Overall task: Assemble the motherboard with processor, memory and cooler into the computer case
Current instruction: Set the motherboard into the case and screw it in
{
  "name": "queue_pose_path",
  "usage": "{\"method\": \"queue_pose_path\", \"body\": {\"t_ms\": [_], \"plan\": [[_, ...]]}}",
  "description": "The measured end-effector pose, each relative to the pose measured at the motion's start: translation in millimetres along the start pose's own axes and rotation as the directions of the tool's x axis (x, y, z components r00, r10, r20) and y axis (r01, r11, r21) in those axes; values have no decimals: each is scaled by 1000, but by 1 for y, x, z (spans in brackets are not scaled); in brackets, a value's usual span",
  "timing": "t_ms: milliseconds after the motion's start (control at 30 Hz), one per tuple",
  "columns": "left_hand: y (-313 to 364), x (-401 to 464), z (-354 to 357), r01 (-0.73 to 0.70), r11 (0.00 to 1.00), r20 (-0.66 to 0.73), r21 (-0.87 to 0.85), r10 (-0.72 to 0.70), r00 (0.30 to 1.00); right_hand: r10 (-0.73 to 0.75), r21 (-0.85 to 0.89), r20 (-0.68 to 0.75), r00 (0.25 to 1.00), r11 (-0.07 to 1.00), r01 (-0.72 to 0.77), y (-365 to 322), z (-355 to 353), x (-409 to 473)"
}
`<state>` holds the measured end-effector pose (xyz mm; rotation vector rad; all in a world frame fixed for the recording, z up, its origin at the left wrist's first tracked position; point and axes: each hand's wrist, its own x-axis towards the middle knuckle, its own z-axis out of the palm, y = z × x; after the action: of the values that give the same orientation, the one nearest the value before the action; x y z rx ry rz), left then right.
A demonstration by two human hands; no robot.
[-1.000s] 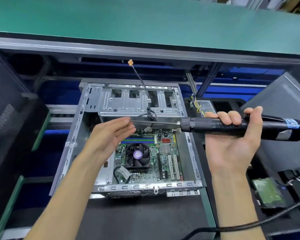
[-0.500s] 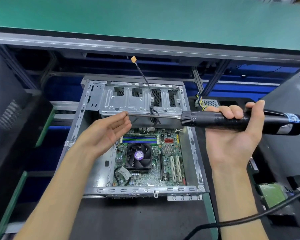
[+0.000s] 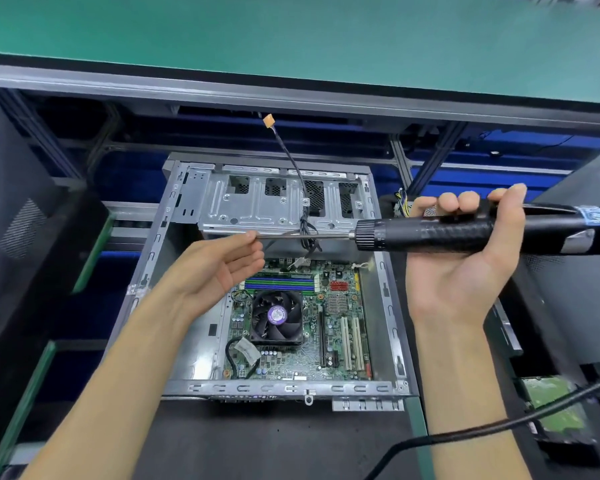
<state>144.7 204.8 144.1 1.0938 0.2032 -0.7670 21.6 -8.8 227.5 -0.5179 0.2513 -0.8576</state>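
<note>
The open grey computer case (image 3: pixel 389 306) lies flat on the bench. Inside it sits the green motherboard (image 3: pixel 338 336) with a black cooler fan (image 3: pixel 276 317) and memory slots (image 3: pixel 278 284). My right hand (image 3: pixel 465 282) grips a black electric screwdriver (image 3: pixel 430 235) and holds it level above the case, bit pointing left. My left hand (image 3: pixel 219 271) is palm up with relaxed fingers, and its fingertips touch the tip of the bit (image 3: pixel 291 236). A black cable with an orange connector (image 3: pixel 268 120) sticks up from the drive cage.
A green shelf (image 3: pixel 291 39) overhangs the far side. Dark case panels stand at the left (image 3: pixel 21 230) and right (image 3: pixel 575 289). A hard drive (image 3: pixel 551 405) lies at the lower right, and the screwdriver's cord (image 3: pixel 465 434) crosses in front of it. Loose coloured wires (image 3: pixel 400 199) sit behind the case.
My left fingertips have shifted slightly along the bit to its tip. The screwdriver stays level in my right hand. The view has tilted a little.
</note>
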Motion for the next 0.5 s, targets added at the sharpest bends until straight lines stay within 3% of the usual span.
{"method": "queue_pose_path", "body": {"t_ms": [100,200,500], "plan": [[-8,1,-1,74,976,-20,-206,-79,997,-44,-13,60,997,999,45,10,1,9],[-8,3,-8,32,925,-122,-378,-84,989,-60,-44,110,992,997,65,19,7,22],[-12,17,-19,6,869,-279,-495,-165,946,5,-113,165,986,994,14,70,32,44]]}}
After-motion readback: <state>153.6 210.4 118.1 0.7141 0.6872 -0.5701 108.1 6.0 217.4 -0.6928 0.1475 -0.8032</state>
